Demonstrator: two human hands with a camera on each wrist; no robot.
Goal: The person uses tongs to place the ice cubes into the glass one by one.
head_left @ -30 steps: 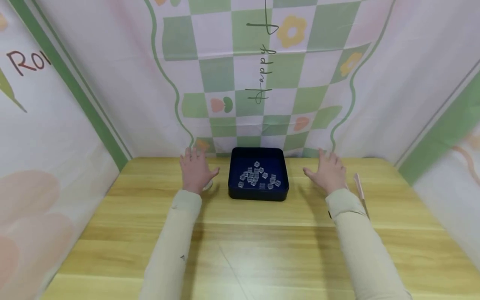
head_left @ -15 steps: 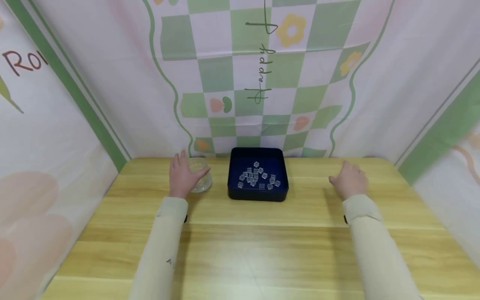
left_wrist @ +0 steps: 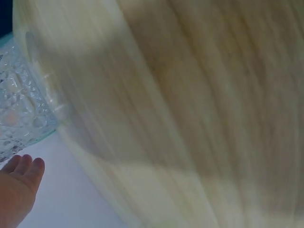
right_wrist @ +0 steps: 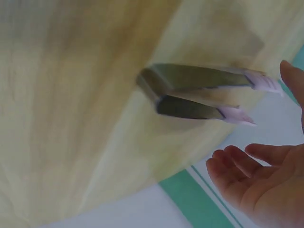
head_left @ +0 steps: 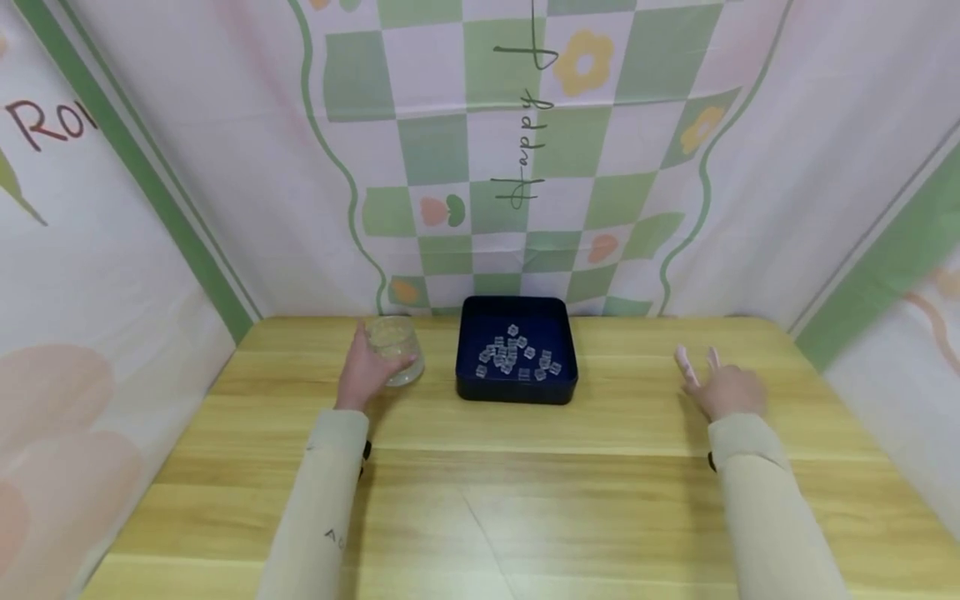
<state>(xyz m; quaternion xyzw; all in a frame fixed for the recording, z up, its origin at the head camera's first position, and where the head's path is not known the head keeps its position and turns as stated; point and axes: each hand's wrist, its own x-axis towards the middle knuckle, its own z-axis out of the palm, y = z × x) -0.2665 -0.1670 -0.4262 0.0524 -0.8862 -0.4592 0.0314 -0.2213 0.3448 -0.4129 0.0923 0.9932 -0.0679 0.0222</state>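
In the head view my left hand [head_left: 363, 372] is at the left side of a clear textured glass cup [head_left: 399, 343], its thumb across the front. The left wrist view shows relaxed fingertips [left_wrist: 33, 168] right by the cup [left_wrist: 21, 97]. My right hand [head_left: 729, 393] is over a pair of metal tongs with pink tips [head_left: 686, 367], covering most of them in the head view. Seen from the right wrist, the tongs [right_wrist: 190, 78] lie spread on the table, and the loosely bent fingers and thumb of the right hand [right_wrist: 266, 190] stand apart on either side.
A dark blue square tray [head_left: 517, 389] with several small clear cubes [head_left: 504, 354] stands between the hands at the back of the wooden table [head_left: 480, 483]. A printed checked cloth [head_left: 495, 142] hangs right behind the table's far edge.
My left hand has moved left and back toward me, now beside the cup it had been covering. The right hand has moved right and toward me, over the tongs.
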